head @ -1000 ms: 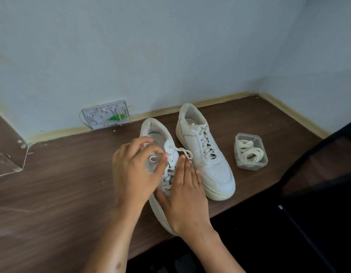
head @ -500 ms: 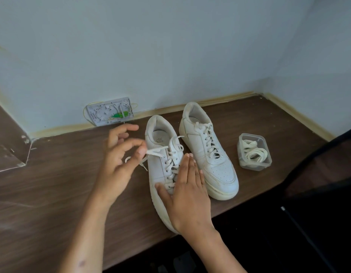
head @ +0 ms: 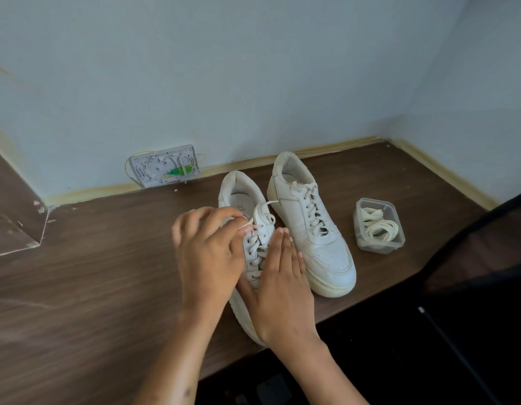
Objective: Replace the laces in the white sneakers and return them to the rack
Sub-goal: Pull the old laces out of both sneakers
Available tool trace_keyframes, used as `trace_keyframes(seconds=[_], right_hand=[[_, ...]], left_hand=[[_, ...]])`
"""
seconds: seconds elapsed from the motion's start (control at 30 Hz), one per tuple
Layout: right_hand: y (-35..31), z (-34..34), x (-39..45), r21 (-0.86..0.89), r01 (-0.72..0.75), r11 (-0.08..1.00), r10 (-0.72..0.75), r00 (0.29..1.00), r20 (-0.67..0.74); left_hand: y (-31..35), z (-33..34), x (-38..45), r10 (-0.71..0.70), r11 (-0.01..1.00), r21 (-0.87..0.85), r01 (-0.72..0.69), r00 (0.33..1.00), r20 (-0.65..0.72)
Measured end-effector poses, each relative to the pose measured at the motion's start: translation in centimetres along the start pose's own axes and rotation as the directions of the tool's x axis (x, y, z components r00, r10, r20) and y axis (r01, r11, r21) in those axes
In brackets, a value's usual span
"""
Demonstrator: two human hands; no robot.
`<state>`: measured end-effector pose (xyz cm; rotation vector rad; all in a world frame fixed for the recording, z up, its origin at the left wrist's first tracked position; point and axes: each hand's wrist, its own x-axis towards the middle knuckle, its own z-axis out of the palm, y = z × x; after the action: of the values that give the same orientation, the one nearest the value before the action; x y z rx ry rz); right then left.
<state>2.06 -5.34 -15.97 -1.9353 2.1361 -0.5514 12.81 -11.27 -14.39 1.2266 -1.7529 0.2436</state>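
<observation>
Here, in the head view, your left hand (head: 208,252) sits at centre frame over the near shoe (head: 247,241), fingers curled and pinching the lace (head: 260,213) near the top eyelets. Your right hand (head: 282,285) lies flat, fingers straight, pressing on the shoe's toe end to steady it. The shoe's long axis runs from lower centre, toe toward you, up to the heel near the wall (head: 253,68). The lace end lies just up and right of your left fingertips, so that hand is the nearer one for drawing it out; I judge the pull should go up and left, away from the tongue.

The far shoe (head: 309,226), laced, stands just right of the near one, nearly touching. The tub (head: 398,244) of spare laces (head: 376,229) is further right, apart from both. Open counter (head: 92,273) lies to the left; the counter edge runs beneath your wrists, and the near shoe's toe overhangs it, so keep pressing down.
</observation>
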Motion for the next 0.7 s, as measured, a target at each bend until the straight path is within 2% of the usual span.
trace_keyframes(seconds=[0.13, 0.27, 0.4, 0.53, 0.7], right_hand=[[0.1, -0.1, 0.0, 0.003, 0.009, 1.000, -0.009, 1.000, 0.012], [0.0, -0.3, 0.1, -0.001, 0.017, 1.000, -0.017, 1.000, 0.018], [-0.1, -0.2, 0.1, -0.007, 0.016, 1.000, -0.016, 1.000, 0.017], [0.0, 0.0, 0.2, -0.003, 0.010, 1.000, -0.010, 1.000, 0.023], [0.1, 0.2, 0.1, 0.030, 0.022, 0.999, -0.021, 0.999, -0.026]], left_hand=[[-1.1, -1.3, 0.6, -0.150, 0.980, -0.160, 0.117, 0.967, -0.208], [-1.1, -1.7, 0.6, -0.154, 0.965, -0.229, 0.127, 0.983, -0.103], [0.1, -1.4, 0.9, -0.106, 0.982, -0.159, 0.104, 0.994, -0.005], [0.5, 0.1, 0.2, -0.048, 0.998, 0.033, 0.047, 0.999, 0.014], [0.1, 0.7, -0.5, -0.005, 0.996, 0.084, 0.006, 1.000, -0.014]])
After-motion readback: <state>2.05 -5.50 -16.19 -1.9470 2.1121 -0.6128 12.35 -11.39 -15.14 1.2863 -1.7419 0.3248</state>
